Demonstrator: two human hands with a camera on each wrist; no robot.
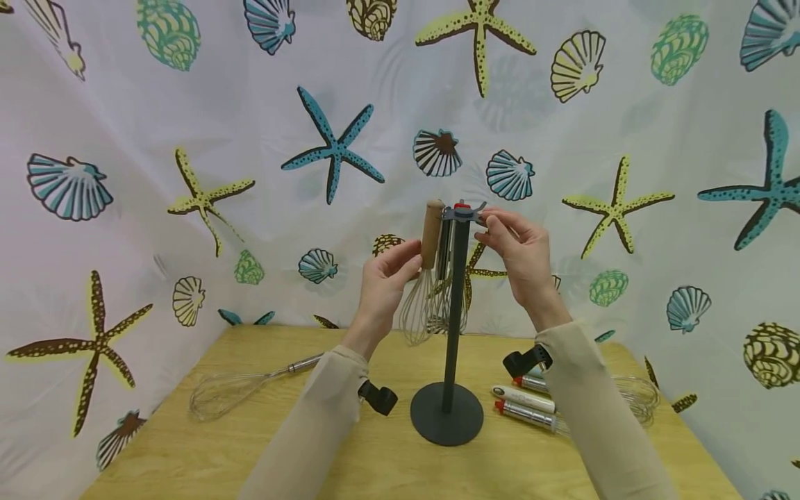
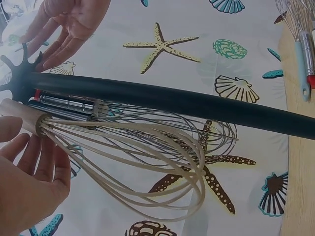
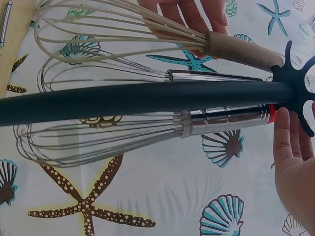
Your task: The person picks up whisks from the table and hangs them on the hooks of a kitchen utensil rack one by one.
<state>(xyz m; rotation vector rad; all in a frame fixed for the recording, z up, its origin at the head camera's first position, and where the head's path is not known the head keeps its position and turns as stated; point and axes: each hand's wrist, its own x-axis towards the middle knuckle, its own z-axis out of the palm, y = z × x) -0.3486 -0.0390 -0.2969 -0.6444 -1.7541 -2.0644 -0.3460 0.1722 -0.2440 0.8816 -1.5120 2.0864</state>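
Note:
A dark whisk stand (image 1: 457, 312) stands upright, its pronged top (image 1: 464, 214) level with both hands. At its left side hangs a whisk with a wooden handle (image 1: 431, 232) and pale wires (image 2: 142, 167). My left hand (image 1: 390, 278) holds this handle near its lower end with thumb and fingertips. My right hand (image 1: 521, 253) pinches a prong at the right of the top; the exact contact is partly hidden. Behind the pole hang a steel whisk with a red end (image 3: 226, 120) and another slim-handled whisk (image 3: 216, 76).
A steel whisk (image 1: 250, 382) lies on the wooden table (image 1: 375, 451) at the left. Several more whisks (image 1: 525, 399) lie at the right, partly under my right forearm. The stand's round base (image 1: 446, 423) sits mid-table. A shell-patterned curtain (image 1: 375, 69) surrounds the table.

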